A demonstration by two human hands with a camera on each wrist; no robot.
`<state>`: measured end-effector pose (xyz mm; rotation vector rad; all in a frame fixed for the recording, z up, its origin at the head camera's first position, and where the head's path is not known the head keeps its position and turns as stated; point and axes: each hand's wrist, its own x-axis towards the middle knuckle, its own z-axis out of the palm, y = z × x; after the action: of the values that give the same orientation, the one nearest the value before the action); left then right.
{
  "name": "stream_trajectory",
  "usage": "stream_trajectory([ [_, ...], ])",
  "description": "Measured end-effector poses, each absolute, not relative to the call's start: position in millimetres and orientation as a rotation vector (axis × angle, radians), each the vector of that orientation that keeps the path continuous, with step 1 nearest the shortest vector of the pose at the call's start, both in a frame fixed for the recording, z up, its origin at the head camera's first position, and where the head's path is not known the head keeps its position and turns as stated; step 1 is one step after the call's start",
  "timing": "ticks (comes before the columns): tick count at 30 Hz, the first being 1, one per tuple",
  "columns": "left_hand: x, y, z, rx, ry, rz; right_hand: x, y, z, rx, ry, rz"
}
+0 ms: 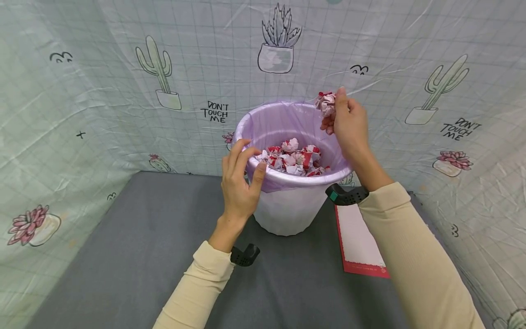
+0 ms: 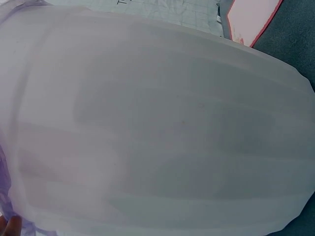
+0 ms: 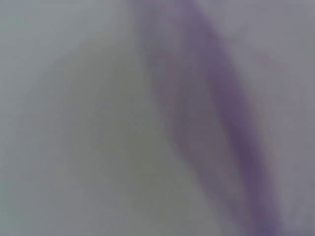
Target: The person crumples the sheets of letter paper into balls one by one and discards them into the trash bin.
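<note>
Head cam: R hand [image 1: 352, 125] is at the far-right rim of the bin [image 1: 287, 210], thumb & fingers clamped on a crumpled red/white paper ball [image 1: 326, 104]. Ball sits at the fingertips, L of the hand, approx. above the bin's far-right rim; can't tell if it touches the rim. No clear long axis, ball is roughly round. Key relation: heap of crumpled paper [image 1: 296, 159] lies inside the bin, i.e. lower than the held ball, L of it & nearer the person. R hand is the nearer one to the ball; L hand [image 1: 238, 183] is at the bin's near-left rim, fingers bent over the edge, gripping it w/ the thumb round the near side. Purple liner [image 1: 271, 123] lines the bin & folds over its rim. Red-edged sheet [image 1: 356, 237] is R of the bin on the grey table [image 1: 172, 256], partly hidden by the R sleeve. R wrist cam: blur, mostly purple, no use for hand state.
</note>
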<state>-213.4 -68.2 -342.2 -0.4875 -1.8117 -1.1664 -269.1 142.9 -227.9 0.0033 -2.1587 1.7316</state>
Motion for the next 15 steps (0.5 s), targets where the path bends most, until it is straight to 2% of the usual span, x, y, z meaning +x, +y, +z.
stream_trajectory([
  [9, -211.0, -68.9, -339.7, -0.49, -1.816, -1.156, -266.9, 140.8, -226.3, 0.088, -2.195, 1.859],
  [15, -210.1, -69.1, -340.2, -0.492, -1.82, -1.152, -257.1, 145.6, -228.3, 0.189, -2.095, 1.674],
])
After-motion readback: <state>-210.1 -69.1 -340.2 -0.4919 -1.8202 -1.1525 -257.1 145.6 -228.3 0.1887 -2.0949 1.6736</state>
